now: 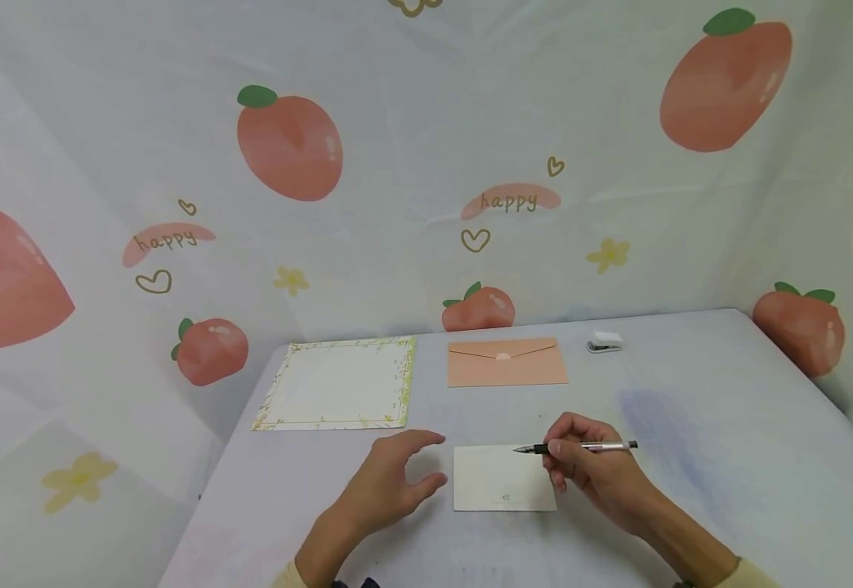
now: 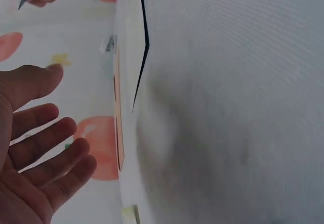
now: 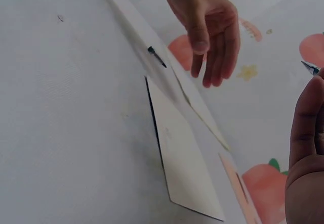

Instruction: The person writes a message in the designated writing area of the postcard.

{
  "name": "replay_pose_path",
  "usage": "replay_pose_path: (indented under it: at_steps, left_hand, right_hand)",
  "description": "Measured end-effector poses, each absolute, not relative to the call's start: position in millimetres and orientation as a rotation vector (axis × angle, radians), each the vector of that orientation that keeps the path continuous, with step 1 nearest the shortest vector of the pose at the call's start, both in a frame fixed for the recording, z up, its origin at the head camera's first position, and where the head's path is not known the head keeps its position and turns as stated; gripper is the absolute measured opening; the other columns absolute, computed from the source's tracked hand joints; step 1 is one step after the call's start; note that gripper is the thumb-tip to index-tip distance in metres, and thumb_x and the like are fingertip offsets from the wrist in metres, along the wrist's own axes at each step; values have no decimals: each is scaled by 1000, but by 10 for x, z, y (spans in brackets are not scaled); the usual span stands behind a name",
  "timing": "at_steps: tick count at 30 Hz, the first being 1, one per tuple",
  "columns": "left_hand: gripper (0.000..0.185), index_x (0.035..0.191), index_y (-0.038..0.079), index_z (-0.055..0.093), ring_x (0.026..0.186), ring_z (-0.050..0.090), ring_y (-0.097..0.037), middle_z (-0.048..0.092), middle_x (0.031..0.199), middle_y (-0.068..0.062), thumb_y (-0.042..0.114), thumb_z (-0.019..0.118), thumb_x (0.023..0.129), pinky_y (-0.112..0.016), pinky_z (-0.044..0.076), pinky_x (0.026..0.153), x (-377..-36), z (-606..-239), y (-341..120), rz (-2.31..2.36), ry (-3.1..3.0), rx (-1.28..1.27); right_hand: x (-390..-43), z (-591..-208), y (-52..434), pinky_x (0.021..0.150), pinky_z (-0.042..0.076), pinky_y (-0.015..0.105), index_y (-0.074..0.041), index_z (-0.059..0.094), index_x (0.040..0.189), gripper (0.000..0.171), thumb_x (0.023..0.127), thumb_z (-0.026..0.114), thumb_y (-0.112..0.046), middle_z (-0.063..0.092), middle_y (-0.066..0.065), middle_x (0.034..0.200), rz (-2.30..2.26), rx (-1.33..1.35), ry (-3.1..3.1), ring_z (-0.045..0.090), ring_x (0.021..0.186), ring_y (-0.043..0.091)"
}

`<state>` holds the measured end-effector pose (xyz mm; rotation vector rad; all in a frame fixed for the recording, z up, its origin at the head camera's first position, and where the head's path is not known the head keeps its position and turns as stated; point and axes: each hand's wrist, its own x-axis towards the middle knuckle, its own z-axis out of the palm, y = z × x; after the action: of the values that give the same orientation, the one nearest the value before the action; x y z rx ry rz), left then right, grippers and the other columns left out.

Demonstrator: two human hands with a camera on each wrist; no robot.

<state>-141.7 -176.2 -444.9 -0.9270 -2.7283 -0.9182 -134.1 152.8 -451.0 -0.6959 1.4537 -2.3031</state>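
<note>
My right hand (image 1: pixel 596 469) pinches a gel pen (image 1: pixel 606 446) with a dark grip and pale barrel. Its tip points left, over a cream card (image 1: pixel 500 482) that bears a small printed mark near its lower edge. In the right wrist view, only the tip of the pen (image 3: pixel 310 68) shows beyond the fingers. My left hand (image 1: pixel 390 482) is beside the card's left edge, thumb and fingers spread, with nothing in them. From the left wrist, the left hand (image 2: pixel 40 143) appears raised off the table, apart from the card (image 2: pixel 135 37).
Behind the card lies a peach envelope (image 1: pixel 503 371), flap side up. A floral-bordered sheet (image 1: pixel 341 384) is at the back left, and a small white stapler (image 1: pixel 605 342) at the back right. The right wrist view shows a small dark slender object (image 3: pixel 157 57) beyond the card.
</note>
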Motion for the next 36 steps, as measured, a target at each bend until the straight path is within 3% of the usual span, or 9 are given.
replay_pose_path:
  at_steps: [14,36]
  left_hand:
    - [50,132,14,64,136,51,-21,60,140,-1,28,78,86,-40,44,113,-1419,-4563,-1553,-489,-2964,-1082]
    - [39,118,11,74,128,59,-18,67,132,-2,27,81,83,-37,51,105,-1467,-4606,-1394,-337,-2957,-1136]
  right_hand:
    - [-1443,-4445,1420,64,57,23,-2,53,103,8,105,46,-4,67,5,88,-2331,-621,1537,64,71,13]
    - [-1662,-4585,1170,61,55,25,3,53,107,17,101,58,-12,63,6,84,-2277,-524,1815,59,68,14]
